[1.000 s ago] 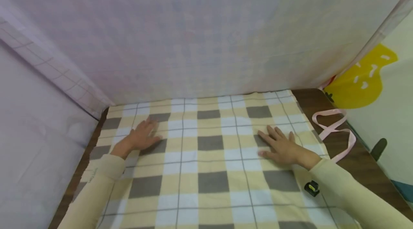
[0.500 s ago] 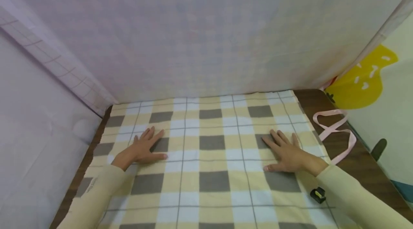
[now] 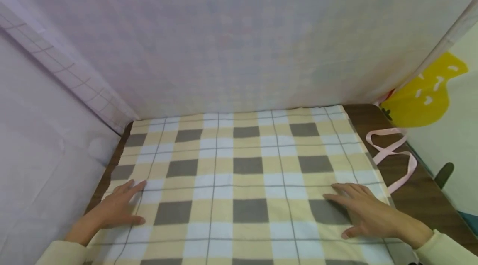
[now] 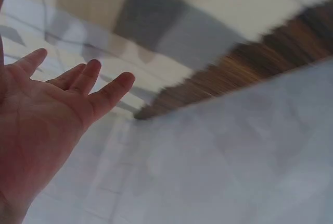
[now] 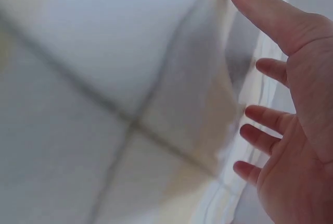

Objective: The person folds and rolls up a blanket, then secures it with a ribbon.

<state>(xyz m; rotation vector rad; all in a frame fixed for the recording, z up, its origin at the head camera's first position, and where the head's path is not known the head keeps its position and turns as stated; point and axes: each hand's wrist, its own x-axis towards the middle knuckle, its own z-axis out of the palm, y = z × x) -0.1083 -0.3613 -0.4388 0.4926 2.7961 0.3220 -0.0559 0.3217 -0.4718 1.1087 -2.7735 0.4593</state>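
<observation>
A checked cloth [image 3: 248, 165] in beige, white and grey is spread flat over a dark wooden table. My left hand [image 3: 113, 209] is over its left side, fingers spread and holding nothing. In the left wrist view the palm of the left hand [image 4: 41, 125] shows, with the cloth and the table's edge beyond its fingers. Over the right side of the cloth is my right hand [image 3: 367, 211], thumb apart from the fingers and nothing in its grasp. The right wrist view shows the right hand [image 5: 296, 109] with extended fingers close to the cloth [image 5: 130, 125].
A pink ribbon [image 3: 390, 147] lies looped on the wooden tabletop [image 3: 422, 207] at the right. Pale curtain-like sheets [image 3: 239, 41] hang at the back and left. On the right one is a yellow printed shape [image 3: 425, 95].
Both hands have drawn back towards the person and moved farther apart over the cloth. The small black object near the right sleeve has nearly left the head view. The cloth stays spread out.
</observation>
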